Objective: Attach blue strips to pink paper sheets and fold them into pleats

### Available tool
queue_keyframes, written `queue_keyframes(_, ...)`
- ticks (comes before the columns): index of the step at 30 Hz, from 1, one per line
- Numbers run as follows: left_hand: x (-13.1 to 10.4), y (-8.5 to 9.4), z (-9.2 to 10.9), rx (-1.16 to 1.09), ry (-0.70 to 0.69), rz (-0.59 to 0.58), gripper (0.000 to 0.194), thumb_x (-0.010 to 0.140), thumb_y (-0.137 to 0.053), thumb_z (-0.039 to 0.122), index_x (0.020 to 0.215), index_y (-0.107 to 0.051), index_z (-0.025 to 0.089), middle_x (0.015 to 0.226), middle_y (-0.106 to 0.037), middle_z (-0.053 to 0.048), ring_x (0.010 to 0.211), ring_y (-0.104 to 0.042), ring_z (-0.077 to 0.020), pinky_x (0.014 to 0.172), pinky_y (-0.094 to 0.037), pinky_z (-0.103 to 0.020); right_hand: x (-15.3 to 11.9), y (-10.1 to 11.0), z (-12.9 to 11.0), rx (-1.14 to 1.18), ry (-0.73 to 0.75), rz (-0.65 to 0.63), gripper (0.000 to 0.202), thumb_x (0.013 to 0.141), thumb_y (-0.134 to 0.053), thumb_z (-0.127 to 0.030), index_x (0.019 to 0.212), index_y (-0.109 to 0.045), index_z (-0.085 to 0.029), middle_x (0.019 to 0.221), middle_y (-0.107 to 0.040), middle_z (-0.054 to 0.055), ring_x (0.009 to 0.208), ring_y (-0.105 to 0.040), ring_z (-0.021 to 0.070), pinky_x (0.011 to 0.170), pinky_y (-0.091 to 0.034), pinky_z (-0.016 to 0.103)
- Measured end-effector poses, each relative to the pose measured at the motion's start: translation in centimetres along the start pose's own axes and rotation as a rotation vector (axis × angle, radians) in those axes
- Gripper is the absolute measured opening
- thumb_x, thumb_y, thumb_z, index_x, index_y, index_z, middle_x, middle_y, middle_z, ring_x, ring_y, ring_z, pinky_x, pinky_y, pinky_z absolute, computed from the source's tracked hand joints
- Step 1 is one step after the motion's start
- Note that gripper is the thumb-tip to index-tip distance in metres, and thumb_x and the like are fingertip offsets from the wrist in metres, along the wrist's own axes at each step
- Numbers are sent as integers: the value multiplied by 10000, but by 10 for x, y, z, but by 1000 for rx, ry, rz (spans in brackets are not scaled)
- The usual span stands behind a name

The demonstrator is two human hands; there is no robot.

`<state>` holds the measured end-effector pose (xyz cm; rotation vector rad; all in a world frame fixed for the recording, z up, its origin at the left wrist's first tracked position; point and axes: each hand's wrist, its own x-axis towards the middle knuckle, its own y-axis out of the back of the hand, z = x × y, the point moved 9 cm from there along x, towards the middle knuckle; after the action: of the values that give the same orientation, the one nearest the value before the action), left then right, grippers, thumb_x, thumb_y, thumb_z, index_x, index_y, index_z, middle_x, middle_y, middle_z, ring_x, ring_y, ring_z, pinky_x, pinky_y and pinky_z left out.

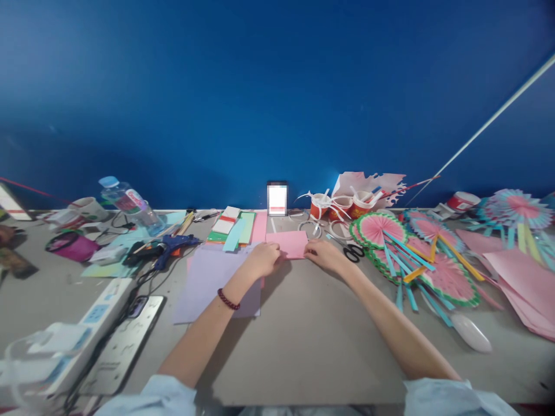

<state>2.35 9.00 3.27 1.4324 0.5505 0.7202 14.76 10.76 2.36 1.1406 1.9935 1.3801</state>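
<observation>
A small pink sheet of paper (292, 243) lies at the middle of the grey table, wider than it is deep. At its near left corner the fingers of my left hand (265, 260) are closed on the edge. My right hand (324, 255) pinches the near right corner, fingers curled together. Whether the sheet is folded cannot be made out. Under my left forearm lies a lilac sheet (212, 283), over pink paper. Black-handled scissors (354, 252) rest just right of my right hand.
To the right are watermelon-coloured paper fans (381, 231), paper cups (319, 206) with strips and pink sheets (522, 283). Leftward lie a blue glue gun (173, 245), a bottle (132, 202), a power strip (95, 323) and a phone (125, 341). A lit screen (277, 199) stands against the blue wall.
</observation>
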Motion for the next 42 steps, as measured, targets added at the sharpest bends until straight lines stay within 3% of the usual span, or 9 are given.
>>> queue_keyframes(5, 5, -4, 6, 94, 0, -27, 173, 881, -520, 222, 920, -667, 141, 789, -607, -87, 796, -603, -203, 701, -417, -309, -2, 1, -1, -64, 0, -15, 80, 785, -627, -233, 845, -668, -200, 855, -650, 38, 826, -591, 178, 696, -409, 248)
queue_keyframes(15, 4, 1, 6, 125, -6, 14, 132, 864, -538, 211, 890, -645, 138, 835, -625, -100, 848, -591, -217, 730, -401, -331, -2, 9, -9, -165, 15, 5, 182, 826, -514, -157, 848, -691, -195, 903, -689, 65, 855, -619, 185, 736, -419, 254)
queue_keyframes(16, 4, 4, 7, 123, -14, 32, 154, 847, -569, 234, 952, -629, 138, 869, -627, -101, 877, -587, -224, 750, -402, -335, -2, 10, -10, -167, 12, 12, 186, 830, -511, -161, 858, -692, -194, 906, -692, 66, 857, -622, 186, 742, -421, 256)
queue_keyframes(19, 4, 10, 15, 127, -53, 99, 469, 778, -666, 288, 1193, -502, 145, 1027, -612, -116, 969, -566, -245, 814, -400, -355, -2, 16, -10, -140, 1, 47, 193, 848, -506, -191, 900, -692, -198, 933, -700, 61, 877, -628, 188, 758, -430, 261)
queue_keyframes(21, 6, 11, 21, 143, -86, 117, 555, 769, -676, 250, 1261, -438, 157, 1084, -599, -123, 995, -560, -251, 830, -401, -363, -3, 20, -12, -93, 4, 69, 196, 859, -506, -213, 917, -693, -205, 945, -703, 54, 888, -631, 186, 762, -437, 261)
queue_keyframes(25, 6, 14, 26, 166, -108, 170, 324, 875, -486, 111, 1194, -501, 162, 999, -632, -110, 942, -588, -220, 801, -427, -350, -4, 30, -21, 2, 42, 101, 208, 875, -496, -231, 920, -697, -207, 923, -705, 52, 870, -635, 180, 768, -456, 269)
queue_keyframes(33, -8, 66, 21, -41, -79, 427, 276, 911, -444, 153, 1166, -549, 145, 1007, -665, -93, 920, -612, -200, 776, -484, -332, -16, 74, -43, 157, 140, 333, 234, 869, -548, -351, 1018, -683, -232, 981, -696, 54, 925, -627, 199, 832, -484, 324)
queue_keyframes(38, -16, 97, 19, -335, -78, 474, 273, 939, -414, 237, 1150, -577, 181, 1031, -671, -80, 951, -618, -176, 790, -506, -298, -27, 94, -61, 189, 199, 389, 347, 791, -651, -385, 1110, -652, -249, 1081, -679, 52, 1028, -602, 226, 921, -463, 359)
queue_keyframes(42, -21, 108, 19, -597, -91, 463, 260, 935, -424, 251, 1101, -616, 195, 1045, -670, -71, 950, -621, -166, 812, -511, -284, -34, 104, -70, 241, 166, 431, 261, 834, -599, -344, 1066, -676, -254, 1000, -704, 40, 882, -652, 201, 805, -520, 330)
